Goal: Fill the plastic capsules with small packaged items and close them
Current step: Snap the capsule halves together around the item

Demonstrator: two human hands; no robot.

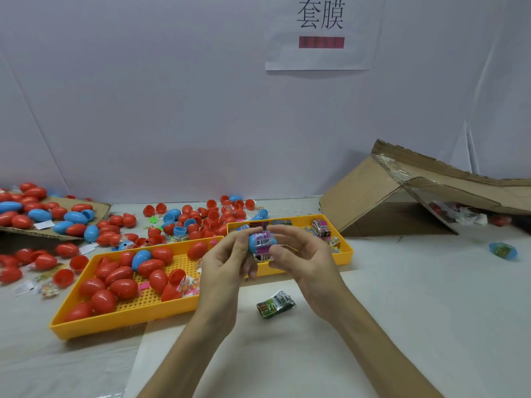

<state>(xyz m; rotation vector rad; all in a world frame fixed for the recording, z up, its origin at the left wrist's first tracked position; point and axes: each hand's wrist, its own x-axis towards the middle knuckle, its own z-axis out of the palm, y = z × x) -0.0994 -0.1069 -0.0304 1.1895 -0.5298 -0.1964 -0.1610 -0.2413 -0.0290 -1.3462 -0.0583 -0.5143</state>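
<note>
- left hand (225, 264): fingers (242, 242) curled onto the left end of a blue capsule (254, 244), gripping it; held above the table (402, 297), just right of the perforated yellow tray's (123, 320) far right corner
- right hand (307, 262): thumb and forefinger pinch the capsule's right end, other fingers loosely bent with nothing in them
- purple printed sleeve (265, 245) with a barcode sits round the capsule's middle, blue shows past it on both sides; can't tell if the capsule seam is fully shut
- perforated yellow tray: closed red capsules (123, 288) piled in its left half, one blue among them; open red halves and small toy packets (189, 284) toward its right side
- second yellow tray (346, 252): right of and behind the perforated tray, partly hidden by the hands, holds small printed packets (321, 228)
- green packet (275, 305): flat on the table, just right of the perforated tray's near right corner
- loose capsule halves (201, 219), red and blue, scattered on the table behind the perforated tray
- cardboard sheet (100, 208): left of and behind the perforated tray, carrying closed red and blue capsules
- collapsed cardboard box (373, 193): well right of the perforated tray, by the wall
- sleeved blue capsule (503, 250): alone on the table, far right of the perforated tray
- paper sign (320, 33): on the wall, high above the trays
</note>
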